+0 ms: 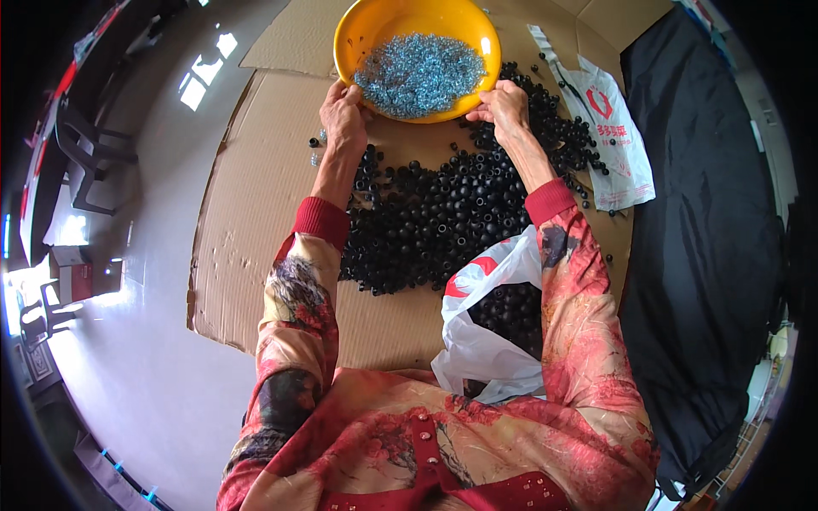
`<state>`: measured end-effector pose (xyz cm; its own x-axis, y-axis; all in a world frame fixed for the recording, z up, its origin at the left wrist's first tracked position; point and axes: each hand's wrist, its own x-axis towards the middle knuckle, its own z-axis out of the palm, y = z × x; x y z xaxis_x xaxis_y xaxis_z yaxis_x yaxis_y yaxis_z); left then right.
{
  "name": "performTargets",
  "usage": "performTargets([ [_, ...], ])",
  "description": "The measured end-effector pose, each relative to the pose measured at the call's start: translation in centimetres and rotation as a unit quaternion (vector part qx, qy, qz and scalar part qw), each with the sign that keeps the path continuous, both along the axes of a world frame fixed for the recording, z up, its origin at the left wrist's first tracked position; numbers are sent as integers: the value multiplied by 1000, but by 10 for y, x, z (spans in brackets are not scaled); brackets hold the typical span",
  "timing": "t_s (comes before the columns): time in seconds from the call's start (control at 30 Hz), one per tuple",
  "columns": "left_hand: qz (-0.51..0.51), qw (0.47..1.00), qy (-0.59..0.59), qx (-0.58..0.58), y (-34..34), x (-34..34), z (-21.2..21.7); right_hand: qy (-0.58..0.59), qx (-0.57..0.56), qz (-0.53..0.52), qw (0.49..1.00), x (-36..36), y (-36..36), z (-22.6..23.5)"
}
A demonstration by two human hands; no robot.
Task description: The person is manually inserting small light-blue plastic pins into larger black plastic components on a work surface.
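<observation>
Gripping the near rim of a yellow bowl (415, 17), both hands are reaching forward over flattened cardboard (256, 204) that is lying on the floor (153, 358). The left hand (343, 115) is curling its fingers over the bowl's lower left edge, and the right hand (504, 109) is pinching the lower right edge, so each hand is closed on the bowl. The bowl is sitting at the far end of the cardboard, holding a heap of small shiny metal pieces (417, 72). Just below the bowl, between and under the forearms, a wide heap of small black plastic caps (443, 217) is spreading across the cardboard, touching the bowl's near side. A few stray caps and metal pieces are lying just beside the left wrist. A white plastic bag (481, 341) with more black caps inside is standing open near the person's lap, under the right forearm. Another white bag (609, 128) is lying flat to the right of the heap, beside a dark cloth (707, 238).
</observation>
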<state>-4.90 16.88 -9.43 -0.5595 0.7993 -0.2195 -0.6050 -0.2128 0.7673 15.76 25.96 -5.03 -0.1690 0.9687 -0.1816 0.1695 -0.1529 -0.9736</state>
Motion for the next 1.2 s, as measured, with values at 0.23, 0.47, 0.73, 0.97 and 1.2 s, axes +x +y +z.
performTargets([
  [0.23,1,999,37,-30,-7,1,3,-6,-13,2,1000,0,-5,4],
  [0.47,-5,1000,16,-14,-12,6,11,10,0,6,1000,3,-10,4],
  [0.73,6,999,38,-1,-6,0,3,12,3,11,1000,4,-3,6],
  [0.97,-7,997,63,-31,-1,-6,1,33,-4,34,999,4,6,11],
  [1.2,1,995,53,-85,5,-2,20,13,-57,51,997,1,34,14],
])
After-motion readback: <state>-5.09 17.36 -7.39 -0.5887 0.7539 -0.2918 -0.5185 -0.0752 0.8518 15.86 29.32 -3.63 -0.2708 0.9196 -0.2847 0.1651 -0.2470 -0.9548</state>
